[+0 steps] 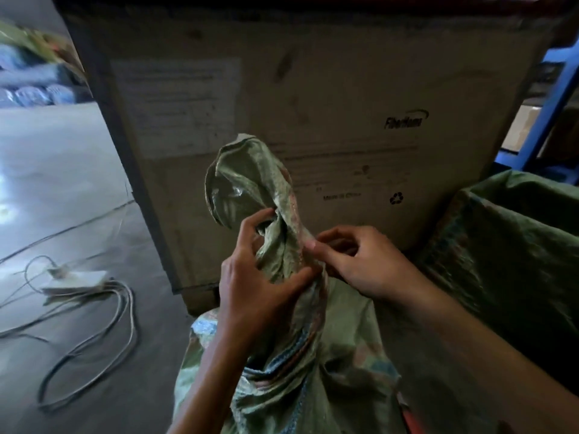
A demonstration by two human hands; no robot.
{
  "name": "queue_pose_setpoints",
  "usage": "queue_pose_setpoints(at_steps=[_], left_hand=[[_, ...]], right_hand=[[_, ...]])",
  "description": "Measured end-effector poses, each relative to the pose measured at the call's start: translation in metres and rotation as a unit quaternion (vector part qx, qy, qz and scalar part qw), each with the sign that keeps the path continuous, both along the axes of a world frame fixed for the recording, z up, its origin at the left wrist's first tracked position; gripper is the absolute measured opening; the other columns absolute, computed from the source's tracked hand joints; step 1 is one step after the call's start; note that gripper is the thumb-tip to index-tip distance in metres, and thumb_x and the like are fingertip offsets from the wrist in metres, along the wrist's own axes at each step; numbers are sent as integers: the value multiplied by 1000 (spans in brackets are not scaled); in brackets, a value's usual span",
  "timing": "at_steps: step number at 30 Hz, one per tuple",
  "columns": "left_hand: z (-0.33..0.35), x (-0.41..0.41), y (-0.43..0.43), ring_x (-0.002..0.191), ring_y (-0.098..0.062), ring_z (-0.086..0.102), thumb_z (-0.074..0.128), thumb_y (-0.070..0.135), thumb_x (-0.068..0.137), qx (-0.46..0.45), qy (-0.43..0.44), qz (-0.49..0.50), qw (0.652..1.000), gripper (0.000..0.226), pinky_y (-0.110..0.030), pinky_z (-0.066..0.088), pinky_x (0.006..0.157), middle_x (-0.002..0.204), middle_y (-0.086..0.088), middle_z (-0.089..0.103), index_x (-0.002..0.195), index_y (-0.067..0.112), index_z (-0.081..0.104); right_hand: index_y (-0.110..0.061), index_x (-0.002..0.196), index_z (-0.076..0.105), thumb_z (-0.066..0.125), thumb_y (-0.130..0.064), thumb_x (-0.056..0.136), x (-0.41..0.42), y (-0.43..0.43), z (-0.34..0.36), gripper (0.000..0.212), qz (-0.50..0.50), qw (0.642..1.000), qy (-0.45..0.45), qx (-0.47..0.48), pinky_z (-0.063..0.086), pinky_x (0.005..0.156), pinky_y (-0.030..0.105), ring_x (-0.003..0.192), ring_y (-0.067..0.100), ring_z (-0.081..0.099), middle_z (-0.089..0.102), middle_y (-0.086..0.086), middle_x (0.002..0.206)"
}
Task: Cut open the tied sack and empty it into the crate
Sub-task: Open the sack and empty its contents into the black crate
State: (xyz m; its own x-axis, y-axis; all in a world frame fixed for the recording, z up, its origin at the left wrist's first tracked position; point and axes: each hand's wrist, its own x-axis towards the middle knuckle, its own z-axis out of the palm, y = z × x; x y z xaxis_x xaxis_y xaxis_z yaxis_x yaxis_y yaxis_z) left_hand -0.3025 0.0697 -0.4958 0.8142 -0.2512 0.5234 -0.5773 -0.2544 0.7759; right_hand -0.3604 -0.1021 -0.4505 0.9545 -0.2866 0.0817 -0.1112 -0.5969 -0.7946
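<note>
A green woven sack [291,377] stands upright in front of me, its neck twisted and bunched into a tall tuft [247,177]. My left hand [250,277] grips the neck from the left, thumb across the gathered fabric. From the right, my right hand [354,261] pinches the same gathered spot with thumb and fingers. No cutting tool shows in either hand. The tie itself is hidden under my fingers. At the right edge stands a container lined with green sacking [513,245], its top open.
A large cardboard box [313,89] rises directly behind the sack. Grey cables [94,339] and a white power strip [75,281] lie on the concrete floor at left. A blue metal rack [545,114] stands at the right, behind the lined container.
</note>
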Motion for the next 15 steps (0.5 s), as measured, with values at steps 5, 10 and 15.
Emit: queue_pose_setpoints(at_steps=[5,10,15], left_hand=[[4,-5,17,112,8,66,82,58,69,16,-22,-13,1000,83,-27,59,93,126,20,68,141,36,46],[-1,-5,33,114,2,68,63,37,93,-8,25,-61,998,50,-30,60,94,126,21,70,141,40,48],[-15,-2,34,119,-7,68,61,24,95,-14,43,-75,996,50,-39,57,99,128,13,71,144,33,50]], right_hand=[[-24,98,74,70,-44,87,6,0,-3,23,26,998,-40,43,60,84,39,86,10,71,75,-3,92],[-14,90,76,67,-20,92,5,-3,-16,11,50,992,-69,95,56,68,21,74,7,71,76,4,83],[-21,91,78,70,-49,78,-3,4,-27,32,81,981,-52,170,56,74,20,84,5,72,78,-2,89]])
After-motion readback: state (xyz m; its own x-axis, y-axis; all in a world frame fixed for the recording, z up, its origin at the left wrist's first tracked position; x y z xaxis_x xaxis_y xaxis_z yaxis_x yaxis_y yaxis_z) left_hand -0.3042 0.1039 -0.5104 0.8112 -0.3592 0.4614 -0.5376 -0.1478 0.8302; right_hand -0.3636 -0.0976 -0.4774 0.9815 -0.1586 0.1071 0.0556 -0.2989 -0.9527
